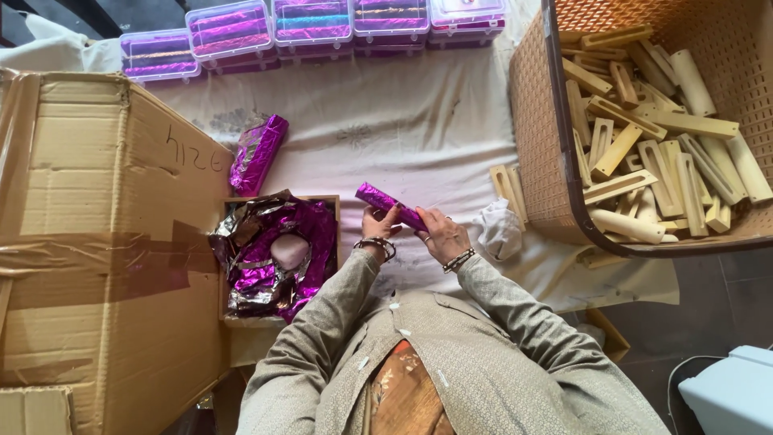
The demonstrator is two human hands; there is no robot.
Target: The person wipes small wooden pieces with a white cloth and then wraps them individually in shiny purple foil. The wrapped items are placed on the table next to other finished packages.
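Both hands meet on one purple foil-wrapped stick [390, 205], held above the white cloth [419, 121]. Left hand [378, 224] has its fingers closed around the lower middle of the stick, thumb side up. Right hand [441, 234] grips the near end, fingers curled over the foil, seemingly pinching or smoothing it. The far end of the stick pokes out up and left, past the left fingertips, free of anything.

Just left of the left fingers: small open box [278, 262] full of crumpled purple foil sheets. Beyond it, well past the fingertips, a second wrapped stick [258, 153] lies on the cloth. Big cardboard carton [88, 234] further left. Right of the right fingers: crumpled white rag [498, 229], then a woven basket [535, 153] heaped with bare wooden pieces [644, 153]. Far ahead, a row of clear plastic cases [310, 24] with purple contents.

Judgement: the step looks like wrapping, closing foil at one end. To do it well, keep the left grip firm so the stick doesn't spin, pull the foil taut before folding, and press the end tuck flat with the right fingertips; thin foil probably tears if tugged hard.
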